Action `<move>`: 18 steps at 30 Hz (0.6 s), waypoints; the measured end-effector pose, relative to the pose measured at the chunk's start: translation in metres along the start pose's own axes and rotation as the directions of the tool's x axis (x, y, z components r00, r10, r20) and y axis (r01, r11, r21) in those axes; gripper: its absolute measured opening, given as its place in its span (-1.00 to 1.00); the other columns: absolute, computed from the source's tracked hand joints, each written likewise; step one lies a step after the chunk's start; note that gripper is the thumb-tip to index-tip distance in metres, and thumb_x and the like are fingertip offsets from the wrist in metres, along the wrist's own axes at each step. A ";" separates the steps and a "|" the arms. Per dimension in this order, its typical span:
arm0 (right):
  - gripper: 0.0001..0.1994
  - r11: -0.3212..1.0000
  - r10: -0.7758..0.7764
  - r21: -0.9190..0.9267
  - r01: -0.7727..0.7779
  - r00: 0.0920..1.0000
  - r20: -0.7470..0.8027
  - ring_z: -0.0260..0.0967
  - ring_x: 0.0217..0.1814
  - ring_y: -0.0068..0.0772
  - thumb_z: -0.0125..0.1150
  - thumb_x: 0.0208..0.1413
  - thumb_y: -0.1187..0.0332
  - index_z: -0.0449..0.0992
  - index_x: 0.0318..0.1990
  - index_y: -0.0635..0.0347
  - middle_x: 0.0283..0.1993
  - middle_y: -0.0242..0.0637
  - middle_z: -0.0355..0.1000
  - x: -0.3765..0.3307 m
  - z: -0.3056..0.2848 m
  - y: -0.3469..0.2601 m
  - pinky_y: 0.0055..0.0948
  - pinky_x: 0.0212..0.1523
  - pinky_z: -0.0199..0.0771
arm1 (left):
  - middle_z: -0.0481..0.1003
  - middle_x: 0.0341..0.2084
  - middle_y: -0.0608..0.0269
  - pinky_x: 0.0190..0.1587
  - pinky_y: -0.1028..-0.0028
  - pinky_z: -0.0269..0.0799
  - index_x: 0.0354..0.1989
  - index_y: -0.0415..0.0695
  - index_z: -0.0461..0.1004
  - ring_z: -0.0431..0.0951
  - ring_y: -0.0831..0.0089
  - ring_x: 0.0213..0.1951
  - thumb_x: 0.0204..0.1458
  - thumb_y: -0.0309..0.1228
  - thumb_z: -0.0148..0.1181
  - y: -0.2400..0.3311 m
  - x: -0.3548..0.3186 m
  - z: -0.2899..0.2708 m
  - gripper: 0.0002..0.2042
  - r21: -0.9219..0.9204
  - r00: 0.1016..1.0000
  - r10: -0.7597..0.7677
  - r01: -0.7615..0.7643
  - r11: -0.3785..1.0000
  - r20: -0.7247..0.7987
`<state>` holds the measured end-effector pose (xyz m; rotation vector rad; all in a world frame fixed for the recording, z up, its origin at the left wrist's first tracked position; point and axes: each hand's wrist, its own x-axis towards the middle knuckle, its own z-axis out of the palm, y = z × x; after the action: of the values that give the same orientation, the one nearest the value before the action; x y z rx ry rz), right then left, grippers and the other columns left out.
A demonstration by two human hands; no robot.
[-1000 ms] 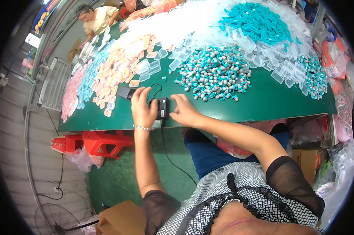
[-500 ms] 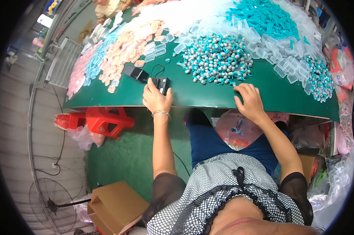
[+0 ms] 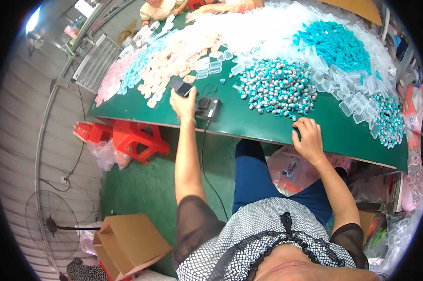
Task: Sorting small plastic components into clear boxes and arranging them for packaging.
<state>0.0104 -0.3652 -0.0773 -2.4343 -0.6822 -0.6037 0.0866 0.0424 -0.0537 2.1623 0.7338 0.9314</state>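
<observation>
My left hand (image 3: 184, 104) is closed around a small dark flat device (image 3: 181, 87), its kind not clear, at the table's near left part. Right beside that hand lies a black box-shaped unit (image 3: 207, 107) with a cable. My right hand (image 3: 310, 138) rests at the table's front edge, fingers loosely bent and apart from the thumb. Just beyond its fingertips sits a single small grey-and-teal piece (image 3: 294, 118). A large heap of similar pieces with round grey heads and teal ends (image 3: 277, 86) spreads behind it.
Teal strips (image 3: 335, 47), clear plastic cases (image 3: 356, 103) and another small-piece heap (image 3: 389, 122) lie to the right. Peach (image 3: 167, 63), blue and pink pieces cover the left. A person (image 3: 160, 9) sits across the green table (image 3: 249, 126). Red stools (image 3: 134, 138) and a carton (image 3: 132, 241) stand below.
My left hand has moved from beside the black unit onto the dark device and taken hold of it. My right hand stays by the heap's near edge. The whole view has shifted.
</observation>
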 end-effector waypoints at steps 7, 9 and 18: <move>-0.81 1.000 0.003 -0.028 -0.003 1.000 0.000 0.29 -0.09 -0.17 0.22 -0.13 0.44 0.46 -0.28 0.18 -0.18 -0.25 0.36 0.008 -0.001 -0.002 -0.24 -0.11 0.24 | 0.24 0.13 -0.17 0.10 0.12 0.35 0.28 -0.11 0.07 0.35 -0.05 0.10 -0.42 0.00 0.49 -0.013 0.067 0.021 0.03 0.240 0.930 -0.253 0.190 0.952 0.267; -0.80 1.000 0.002 -0.031 -0.002 1.000 0.007 0.29 -0.09 -0.17 0.22 -0.13 0.44 0.46 -0.28 0.18 -0.18 -0.25 0.36 0.008 -0.002 -0.003 -0.24 -0.11 0.24 | 0.24 0.13 -0.15 0.09 0.14 0.36 0.29 -0.10 0.07 0.36 -0.04 0.10 -0.41 0.00 0.49 -0.015 0.070 0.027 0.03 0.241 0.932 -0.247 0.184 0.953 0.265; -0.78 0.998 0.022 -0.063 -0.018 0.998 0.051 0.29 -0.10 -0.17 0.22 -0.17 0.45 0.45 -0.28 0.17 -0.18 -0.25 0.35 0.008 -0.003 -0.006 -0.24 -0.13 0.23 | 0.28 0.11 -0.14 0.07 0.15 0.39 0.25 -0.12 0.14 0.39 -0.04 0.08 -0.40 0.04 0.45 -0.016 0.096 0.054 -0.02 0.230 0.949 -0.214 0.160 0.960 0.232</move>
<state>0.0123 -0.3600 -0.0681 -2.5197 -0.6684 -0.5634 0.1818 0.1009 -0.0554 2.2881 0.9225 0.4825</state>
